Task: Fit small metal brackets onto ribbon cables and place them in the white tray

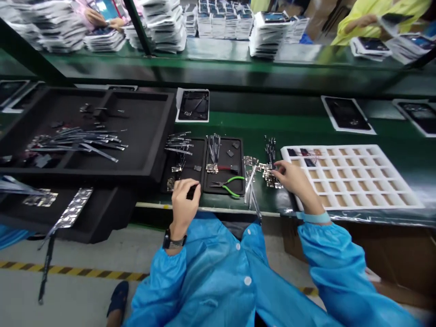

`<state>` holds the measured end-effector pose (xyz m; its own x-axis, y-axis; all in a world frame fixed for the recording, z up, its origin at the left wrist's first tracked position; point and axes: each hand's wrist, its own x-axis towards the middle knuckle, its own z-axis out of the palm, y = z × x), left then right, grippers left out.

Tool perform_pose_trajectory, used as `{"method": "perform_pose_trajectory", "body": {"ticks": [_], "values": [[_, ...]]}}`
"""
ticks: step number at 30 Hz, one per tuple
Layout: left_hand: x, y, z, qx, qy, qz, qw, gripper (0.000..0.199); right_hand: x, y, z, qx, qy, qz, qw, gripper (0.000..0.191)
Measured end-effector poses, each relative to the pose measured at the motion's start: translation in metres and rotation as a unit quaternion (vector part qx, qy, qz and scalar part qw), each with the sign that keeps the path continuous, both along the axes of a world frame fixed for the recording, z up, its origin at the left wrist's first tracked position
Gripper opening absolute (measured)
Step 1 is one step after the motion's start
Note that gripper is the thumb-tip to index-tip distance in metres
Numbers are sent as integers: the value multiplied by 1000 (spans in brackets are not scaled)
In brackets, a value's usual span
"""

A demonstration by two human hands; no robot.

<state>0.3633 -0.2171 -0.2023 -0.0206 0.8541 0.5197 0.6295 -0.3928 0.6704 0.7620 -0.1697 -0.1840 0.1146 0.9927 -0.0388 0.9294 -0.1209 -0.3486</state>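
My left hand (184,202) is closed around a small black part (192,191) at the front edge of a black two-part tray (223,189). My right hand (295,180) reaches into a pile of small circuit boards (270,178), thumb and forefinger pinched at its right side; the fingers partly hide the grip. Dark flat cables (270,149) stick out behind that pile. Green-handled pliers (225,185) lie in the tray's right part, below a bundle of flat cables (213,147) and a small black module (234,169). Pale strips (251,181) lie between the tray and the pile.
A white compartment tray (369,204) stands at right, with dark parts in its upper left cells. At left, a large black tray (143,131) holds many flat cables. Devices in white sleeves (193,105) lie behind. Co-workers' hands (366,21) show beyond the raised shelf (218,50).
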Motion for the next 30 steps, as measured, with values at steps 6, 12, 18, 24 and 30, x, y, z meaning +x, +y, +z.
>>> {"method": "perform_pose_trajectory", "body": {"ticks": [6, 12, 18, 24, 30], "values": [[3, 29, -4, -30, 106, 9, 994, 20, 4, 30, -4, -23, -60, 67, 996, 34], [6, 44, -2, -72, 150, -21, 986, 41, 16, 36, -25, 15, -10, 93, 995, 33], [16, 75, 17, -93, 230, -132, 960, 51, 11, 21, -31, 75, 49, 63, 994, 41], [23, 88, 17, -101, 276, -190, 937, 52, 7, 16, -16, 82, 107, 53, 989, 23], [23, 88, 3, -96, 252, -176, 947, 37, 7, 6, 6, 124, 239, 17, 963, 24]]}}
